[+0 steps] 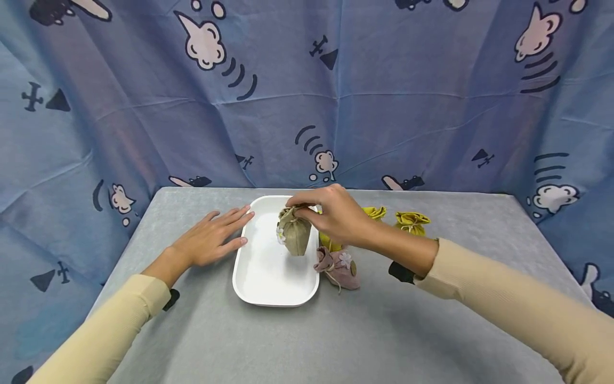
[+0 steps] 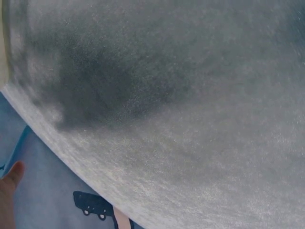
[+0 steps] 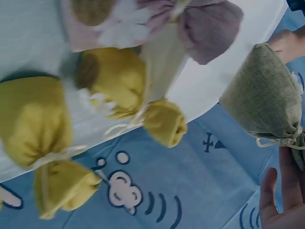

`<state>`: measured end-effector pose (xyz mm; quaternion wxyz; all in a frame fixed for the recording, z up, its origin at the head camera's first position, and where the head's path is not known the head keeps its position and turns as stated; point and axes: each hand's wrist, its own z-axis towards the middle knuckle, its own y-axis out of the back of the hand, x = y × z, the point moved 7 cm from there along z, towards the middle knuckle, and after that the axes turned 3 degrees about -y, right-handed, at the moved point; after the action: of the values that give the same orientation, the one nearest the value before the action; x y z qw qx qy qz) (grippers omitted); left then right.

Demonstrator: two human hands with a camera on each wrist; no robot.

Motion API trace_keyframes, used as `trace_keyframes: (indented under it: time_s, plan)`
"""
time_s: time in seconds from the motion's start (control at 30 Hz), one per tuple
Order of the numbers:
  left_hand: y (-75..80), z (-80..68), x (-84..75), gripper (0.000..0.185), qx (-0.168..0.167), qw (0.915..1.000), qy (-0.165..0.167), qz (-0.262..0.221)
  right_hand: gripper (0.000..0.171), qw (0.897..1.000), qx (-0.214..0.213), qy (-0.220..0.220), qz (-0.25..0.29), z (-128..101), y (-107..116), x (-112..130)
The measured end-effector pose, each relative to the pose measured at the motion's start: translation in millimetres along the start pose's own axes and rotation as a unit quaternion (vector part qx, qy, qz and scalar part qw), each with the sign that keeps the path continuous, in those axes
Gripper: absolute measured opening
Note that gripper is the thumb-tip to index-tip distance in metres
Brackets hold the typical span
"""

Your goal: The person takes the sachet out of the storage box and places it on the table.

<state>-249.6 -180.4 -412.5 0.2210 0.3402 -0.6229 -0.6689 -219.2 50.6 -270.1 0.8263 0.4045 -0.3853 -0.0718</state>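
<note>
My right hand (image 1: 331, 213) pinches a grey-green drawstring pouch (image 1: 294, 233) by its gathered neck. The pouch hangs over the white tray (image 1: 268, 277), its rounded bottom downward and a small white flower on its side. In the right wrist view the same pouch (image 3: 267, 93) shows at the right, with fingers at its tied neck. At the tray's left rim lies my left hand (image 1: 211, 237), fingers extended and holding nothing. Only part of this hand (image 2: 8, 191) enters the left wrist view, at the lower left corner.
Right of the tray lie a dusty pink pouch (image 1: 341, 271) and yellow pouches, one (image 1: 331, 242) partly hidden by my right hand and another (image 1: 411, 221) farther right. A grey table (image 1: 297, 346) bears everything; a blue patterned cloth (image 1: 288, 106) hangs behind.
</note>
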Motion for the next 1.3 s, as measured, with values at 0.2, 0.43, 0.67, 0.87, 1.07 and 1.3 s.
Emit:
trace_keyframes:
  time_s: [0.2,0.43,0.67,0.87,1.07,1.3]
  plan:
    - [0.7,0.0,-0.4,0.067,0.003,1.0,0.004,-0.003,0.022,1.0,-0.019,0.018,0.013,-15,22,-6]
    - [1.9,-0.7,-0.7,0.067,0.004,1.0,0.006,-0.003,0.023,0.999,-0.028,0.008,0.021,-29,42,-16]
    - [2.2,-0.7,-1.1,0.067,0.003,1.0,0.003,-0.001,0.023,0.999,-0.031,-0.022,0.011,-47,54,-28]
    - [2.8,-0.6,-1.6,0.066,0.004,1.0,0.004,-0.004,0.024,0.999,-0.032,-0.034,0.025,-61,64,-36]
    - [2.6,-1.2,-0.9,0.066,0.002,1.0,0.005,-0.005,0.028,0.999,-0.033,-0.032,0.028,-70,72,-40]
    - [1.9,-1.0,-0.1,0.066,0.002,1.0,0.005,-0.005,0.029,0.998,-0.026,-0.051,0.033,-83,80,-44]
